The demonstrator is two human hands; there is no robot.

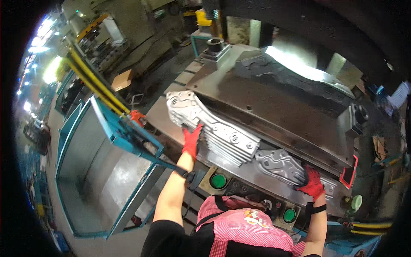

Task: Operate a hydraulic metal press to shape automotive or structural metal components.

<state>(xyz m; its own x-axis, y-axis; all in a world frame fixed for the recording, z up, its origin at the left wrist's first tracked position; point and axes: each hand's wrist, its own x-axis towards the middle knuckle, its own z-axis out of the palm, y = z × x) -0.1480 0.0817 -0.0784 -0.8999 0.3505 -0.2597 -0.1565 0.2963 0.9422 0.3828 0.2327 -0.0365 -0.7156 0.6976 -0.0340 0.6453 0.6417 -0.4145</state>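
A pair of red-gloved hands worked at a metal ledge (160, 115) in front of a large dark die block (278, 113). The left hand (192, 140) was at the near left edge of a stack of silver stamped parts (214, 125), its fingers partly spread against the edge; whether they had closed on any piece could not be told. The stack lay slantwise along the ledge, its pieces fanned toward the person. The right hand (312, 184) was bent at the right end of a darker grey stamped part (279, 165), touching it, though how firmly the fingers had closed could not be made out. This grey part sat just right of the stack. Nearer the person, a green button (218, 181) stood below the stack and a second green button (290, 215) farther right, by the pink checked apron (257, 227). To the left stood a blue-edged metal bin (122, 182).
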